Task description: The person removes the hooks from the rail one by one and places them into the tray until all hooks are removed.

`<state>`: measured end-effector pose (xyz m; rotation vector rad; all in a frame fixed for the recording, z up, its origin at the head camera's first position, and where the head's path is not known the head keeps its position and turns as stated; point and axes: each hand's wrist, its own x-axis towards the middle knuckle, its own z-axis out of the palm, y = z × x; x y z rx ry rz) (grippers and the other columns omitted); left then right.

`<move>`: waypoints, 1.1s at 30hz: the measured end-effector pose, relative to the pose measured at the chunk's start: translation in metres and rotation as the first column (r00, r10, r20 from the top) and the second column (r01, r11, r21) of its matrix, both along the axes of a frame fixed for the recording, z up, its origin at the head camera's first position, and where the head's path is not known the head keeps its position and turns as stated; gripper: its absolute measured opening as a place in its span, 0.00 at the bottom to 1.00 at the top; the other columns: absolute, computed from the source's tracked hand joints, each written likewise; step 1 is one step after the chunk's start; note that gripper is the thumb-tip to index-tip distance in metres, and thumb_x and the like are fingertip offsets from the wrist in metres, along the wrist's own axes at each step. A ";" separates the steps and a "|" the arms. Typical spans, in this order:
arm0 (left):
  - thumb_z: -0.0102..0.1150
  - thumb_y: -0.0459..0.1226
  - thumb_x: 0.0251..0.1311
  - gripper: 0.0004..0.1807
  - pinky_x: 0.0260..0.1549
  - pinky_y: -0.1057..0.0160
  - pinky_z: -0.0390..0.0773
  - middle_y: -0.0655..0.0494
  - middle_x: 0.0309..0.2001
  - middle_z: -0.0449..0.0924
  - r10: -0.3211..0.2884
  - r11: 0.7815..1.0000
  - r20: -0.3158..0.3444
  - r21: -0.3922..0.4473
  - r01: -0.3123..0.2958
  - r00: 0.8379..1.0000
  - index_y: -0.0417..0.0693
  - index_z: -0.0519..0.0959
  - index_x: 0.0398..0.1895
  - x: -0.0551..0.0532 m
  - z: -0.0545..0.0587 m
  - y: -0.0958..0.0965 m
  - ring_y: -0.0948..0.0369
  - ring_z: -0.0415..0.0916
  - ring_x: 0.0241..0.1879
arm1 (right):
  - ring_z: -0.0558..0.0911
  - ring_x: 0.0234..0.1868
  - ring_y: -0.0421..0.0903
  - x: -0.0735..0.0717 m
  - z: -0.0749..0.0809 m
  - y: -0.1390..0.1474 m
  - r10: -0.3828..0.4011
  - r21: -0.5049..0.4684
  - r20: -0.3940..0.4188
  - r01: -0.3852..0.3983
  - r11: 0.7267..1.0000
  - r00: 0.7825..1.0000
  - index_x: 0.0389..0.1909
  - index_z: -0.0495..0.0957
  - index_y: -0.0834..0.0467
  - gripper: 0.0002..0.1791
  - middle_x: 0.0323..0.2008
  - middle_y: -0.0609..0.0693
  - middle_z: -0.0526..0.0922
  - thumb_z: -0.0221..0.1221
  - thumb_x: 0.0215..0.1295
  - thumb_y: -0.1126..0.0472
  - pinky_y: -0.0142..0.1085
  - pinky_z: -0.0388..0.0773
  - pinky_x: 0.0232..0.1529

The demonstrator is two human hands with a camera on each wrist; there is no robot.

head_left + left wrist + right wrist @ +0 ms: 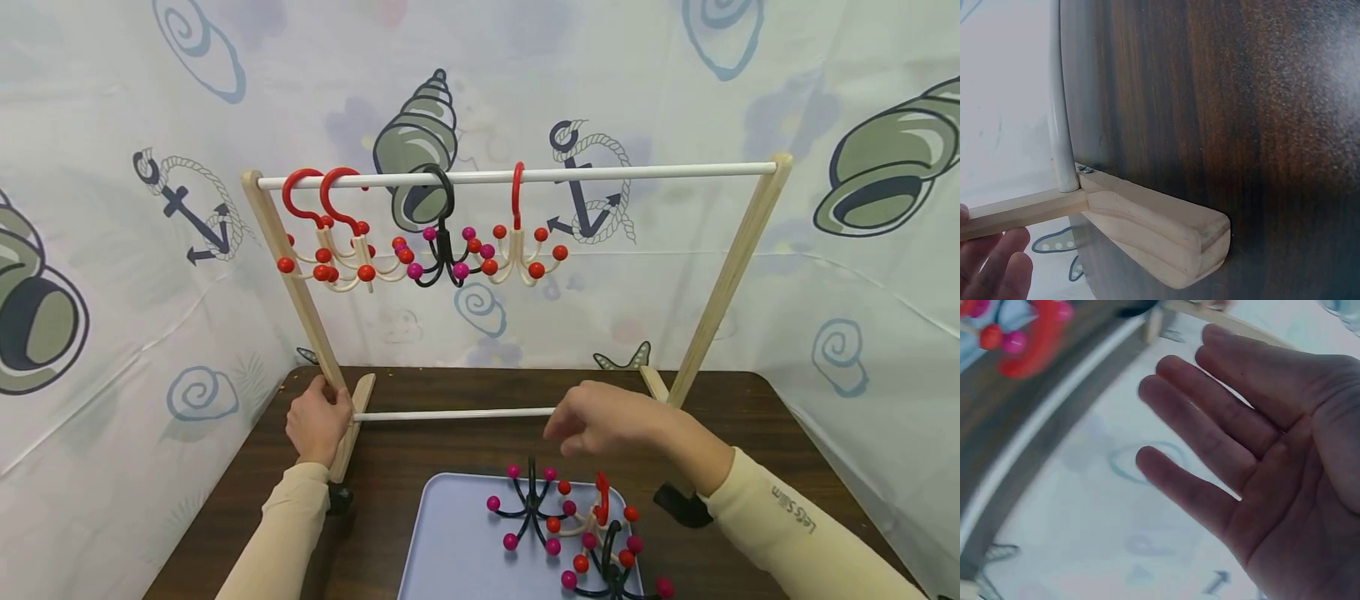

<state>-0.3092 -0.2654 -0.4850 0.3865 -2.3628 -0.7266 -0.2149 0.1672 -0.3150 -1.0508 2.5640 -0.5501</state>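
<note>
My left hand [318, 422] grips the left wooden post [303, 312] of a hanging rack low down, near its foot [1147, 225]. In the left wrist view, thumb and fingers [1013, 275] lie on either side of the post. My right hand [607, 419] hovers over the table in front of the lower white rod [450, 414], holding nothing; its fingers are loosely extended in the right wrist view. Below it, on a pale blue tray [457, 550], lie a black hanger [532, 500], a red-hooked cream hanger [602, 500] and another black hanger [613, 571], all with ball-tipped arms.
From the rack's upper white rod [637, 172] hang two red-hooked hangers [339, 196] at the left, a black one [444, 242] and a red-hooked one [517, 200] near the middle. The right post [731, 275] leans outward. A patterned curtain [480, 100] backs the dark table [390, 450].
</note>
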 end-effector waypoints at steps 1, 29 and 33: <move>0.57 0.40 0.59 0.08 0.21 0.44 0.69 0.47 0.26 0.80 0.001 1.000 0.001 0.000 -0.001 1.000 0.45 0.78 0.34 0.000 0.000 0.000 0.43 0.77 0.26 | 0.83 0.42 0.36 0.000 0.008 0.000 0.008 -0.010 -0.033 -0.009 1.000 0.999 0.46 0.85 0.53 0.12 0.40 0.39 0.85 0.65 0.61 0.64 0.37 0.79 0.46; 0.57 0.40 0.58 0.07 0.21 0.43 0.69 0.46 0.25 0.79 0.015 1.000 -0.003 -0.002 -0.015 1.000 0.45 0.77 0.32 0.000 -0.001 0.000 0.42 0.77 0.27 | 0.80 0.55 0.52 -0.074 0.113 -0.030 -0.517 -0.532 -0.358 0.285 0.797 0.778 0.63 0.74 0.59 0.26 0.55 0.56 0.81 0.62 0.66 0.55 0.47 0.74 0.52; 0.57 0.40 0.58 0.07 0.21 0.43 0.69 0.47 0.25 0.80 0.003 1.000 -0.003 0.000 -0.003 1.000 0.45 0.77 0.33 0.000 0.001 0.001 0.42 0.77 0.26 | 0.80 0.55 0.51 -0.085 0.109 -0.036 -0.541 -0.561 -0.333 0.299 0.772 0.773 0.64 0.74 0.59 0.26 0.55 0.54 0.81 0.61 0.66 0.55 0.45 0.75 0.51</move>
